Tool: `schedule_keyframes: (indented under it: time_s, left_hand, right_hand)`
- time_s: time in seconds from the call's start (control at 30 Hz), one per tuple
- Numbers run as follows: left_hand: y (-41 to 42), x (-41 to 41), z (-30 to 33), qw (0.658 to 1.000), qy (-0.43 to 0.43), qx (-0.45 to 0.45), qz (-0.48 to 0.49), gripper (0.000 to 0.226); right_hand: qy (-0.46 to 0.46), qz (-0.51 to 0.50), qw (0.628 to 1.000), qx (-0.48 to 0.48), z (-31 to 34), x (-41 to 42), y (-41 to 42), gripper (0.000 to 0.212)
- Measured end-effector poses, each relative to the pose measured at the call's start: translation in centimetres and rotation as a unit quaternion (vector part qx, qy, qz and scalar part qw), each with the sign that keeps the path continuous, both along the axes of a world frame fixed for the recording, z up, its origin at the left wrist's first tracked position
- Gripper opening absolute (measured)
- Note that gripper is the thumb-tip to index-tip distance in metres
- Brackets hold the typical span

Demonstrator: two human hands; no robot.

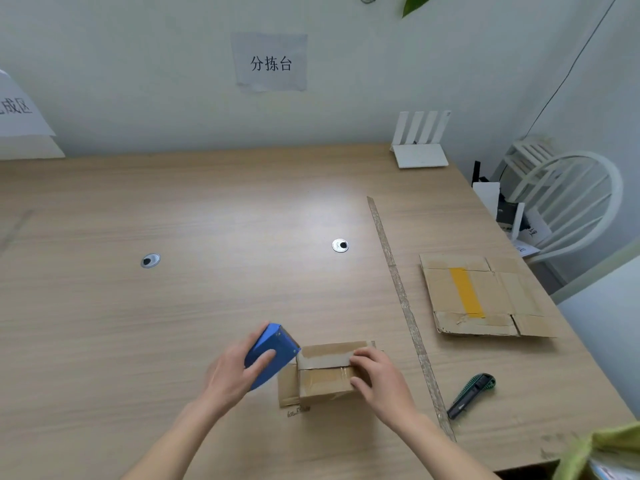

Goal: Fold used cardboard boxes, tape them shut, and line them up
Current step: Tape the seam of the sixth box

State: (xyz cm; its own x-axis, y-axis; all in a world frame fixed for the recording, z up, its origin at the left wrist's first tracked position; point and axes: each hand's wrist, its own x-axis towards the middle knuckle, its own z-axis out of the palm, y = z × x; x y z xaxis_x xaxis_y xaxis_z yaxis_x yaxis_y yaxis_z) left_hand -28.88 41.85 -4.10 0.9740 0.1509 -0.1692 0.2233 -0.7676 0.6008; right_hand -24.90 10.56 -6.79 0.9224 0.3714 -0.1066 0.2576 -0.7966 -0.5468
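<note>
My left hand [239, 368] held the blue tape dispenser [272, 353] in a closed grip, fingers curled over its upper face, its front end touching the left end of the small cardboard box [327, 370]. My right hand [379, 374] gripped the box's right end, fingers curled over the top edge and thumb on the near side. The box thus lay between the two hands, just right of the dispenser, resting on the worktop [207, 237] near its front edge. A strip of tape [403, 306] ran along the worktop to the right of the box. Beyond the strip lay a green utility knife [471, 394], and farther back a flattened cardboard box [485, 296] marked with a yellow band. A white router [420, 147] stood at the far edge.
</note>
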Motion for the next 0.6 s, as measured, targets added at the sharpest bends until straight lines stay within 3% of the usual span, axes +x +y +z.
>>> schedule_keyframes:
  time_s: [0.2,0.43,0.6]
  left_hand:
    - [-5.4,1.7,5.5,0.988,0.022,-0.016,-0.151,0.055]
    - [-8.5,2.4,6.6,0.979,0.052,0.032,-0.195,0.052]
    - [-9.1,2.9,6.4,0.973,0.068,0.059,-0.213,0.052]
  right_hand:
    - [0.113,-0.034,0.99,0.076,2.8,0.9,-0.2,0.041]
    - [0.305,-0.045,0.929,0.206,4.4,3.0,-1.0,0.032]
    - [0.35,-0.062,0.89,0.286,4.4,3.1,-1.7,0.025]
